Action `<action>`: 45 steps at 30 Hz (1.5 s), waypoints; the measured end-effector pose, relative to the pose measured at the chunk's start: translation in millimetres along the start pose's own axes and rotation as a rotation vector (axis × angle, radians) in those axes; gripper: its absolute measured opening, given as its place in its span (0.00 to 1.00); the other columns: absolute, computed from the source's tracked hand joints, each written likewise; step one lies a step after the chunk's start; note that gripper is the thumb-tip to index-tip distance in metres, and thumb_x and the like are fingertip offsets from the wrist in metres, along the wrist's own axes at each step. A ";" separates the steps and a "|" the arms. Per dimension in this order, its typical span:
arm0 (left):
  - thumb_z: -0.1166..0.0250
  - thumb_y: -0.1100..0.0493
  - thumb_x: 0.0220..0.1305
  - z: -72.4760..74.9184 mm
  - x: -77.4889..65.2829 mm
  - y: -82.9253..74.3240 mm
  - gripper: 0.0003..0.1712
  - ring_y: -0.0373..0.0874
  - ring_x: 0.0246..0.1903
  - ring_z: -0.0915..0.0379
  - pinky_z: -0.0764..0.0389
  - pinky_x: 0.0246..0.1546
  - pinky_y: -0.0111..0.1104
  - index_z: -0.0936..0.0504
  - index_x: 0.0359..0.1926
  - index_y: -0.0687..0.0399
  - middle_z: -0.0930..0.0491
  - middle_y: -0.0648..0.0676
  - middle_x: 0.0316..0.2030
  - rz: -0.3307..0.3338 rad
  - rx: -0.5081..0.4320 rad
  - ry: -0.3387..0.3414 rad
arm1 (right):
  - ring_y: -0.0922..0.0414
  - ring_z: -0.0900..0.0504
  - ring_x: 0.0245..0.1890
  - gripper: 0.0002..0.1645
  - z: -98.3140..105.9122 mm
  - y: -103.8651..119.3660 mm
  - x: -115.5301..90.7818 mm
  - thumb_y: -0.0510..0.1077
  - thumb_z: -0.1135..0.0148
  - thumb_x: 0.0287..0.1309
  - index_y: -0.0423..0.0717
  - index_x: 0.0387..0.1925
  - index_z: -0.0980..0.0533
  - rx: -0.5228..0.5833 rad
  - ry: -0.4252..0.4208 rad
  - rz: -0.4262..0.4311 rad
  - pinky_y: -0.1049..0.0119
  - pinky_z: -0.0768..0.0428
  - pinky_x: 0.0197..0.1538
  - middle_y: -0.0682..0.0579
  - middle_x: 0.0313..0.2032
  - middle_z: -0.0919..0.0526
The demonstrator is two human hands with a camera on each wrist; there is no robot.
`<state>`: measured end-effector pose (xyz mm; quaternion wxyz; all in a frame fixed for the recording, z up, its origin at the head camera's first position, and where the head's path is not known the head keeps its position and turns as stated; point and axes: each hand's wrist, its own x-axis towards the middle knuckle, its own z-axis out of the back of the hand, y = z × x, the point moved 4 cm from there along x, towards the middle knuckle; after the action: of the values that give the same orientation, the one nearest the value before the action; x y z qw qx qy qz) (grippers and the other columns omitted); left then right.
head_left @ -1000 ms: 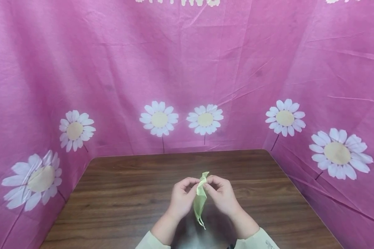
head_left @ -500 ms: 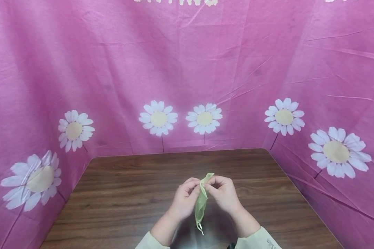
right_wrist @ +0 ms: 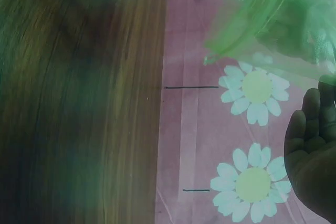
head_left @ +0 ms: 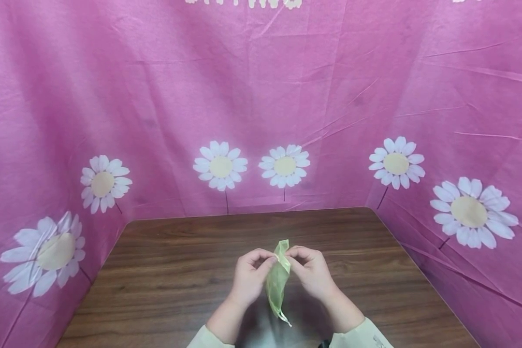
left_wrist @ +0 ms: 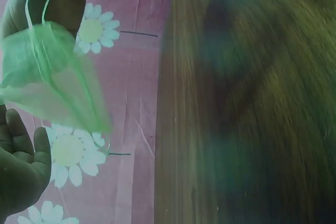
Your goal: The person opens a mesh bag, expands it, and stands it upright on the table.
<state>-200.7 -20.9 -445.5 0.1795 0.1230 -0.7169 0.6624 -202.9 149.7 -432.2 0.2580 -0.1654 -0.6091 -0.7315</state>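
Observation:
A sheer light-green drawstring pouch [head_left: 277,285] hangs over the table between both hands, its pale cord ends dangling at the bottom. On one side, the thumb and index finger of my left hand [head_left: 249,276] pinch its upper part. My right hand [head_left: 314,271] pinches the opposite side at about the same height. A short flap of fabric sticks up above the fingertips. In the left wrist view, the see-through pouch [left_wrist: 44,64] shows cord loops along it. The right wrist view has the gauzy pouch [right_wrist: 262,19] at upper right, overlapping the left hand behind it.
Beneath the hands lies a dark brown wood-grain table [head_left: 169,270]. Pink cloth [head_left: 252,96] printed with white daisies stands round its back and both sides. Light sleeves [head_left: 358,333] cover the forearms at the front edge.
The pouch has turned to show more of its face, and its lower end has swung about. The left hand has shifted slightly left; both hands keep pinching the fabric.

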 end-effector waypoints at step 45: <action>0.27 0.66 0.64 23.3 -6.5 -0.8 0.03 0.41 0.38 0.19 0.17 0.42 0.38 0.13 0.35 0.56 0.14 0.43 0.34 -0.292 0.423 0.051 | 0.64 0.20 0.32 0.06 1.5 0.4 -4.0 0.32 0.33 0.68 0.43 0.39 0.14 -0.194 0.136 0.000 0.65 0.19 0.32 0.55 0.35 0.13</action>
<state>-196.6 -44.5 -448.9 0.2615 0.2436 -0.5321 0.7675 -199.5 151.9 -433.8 0.2817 -0.1397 -0.5166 -0.7964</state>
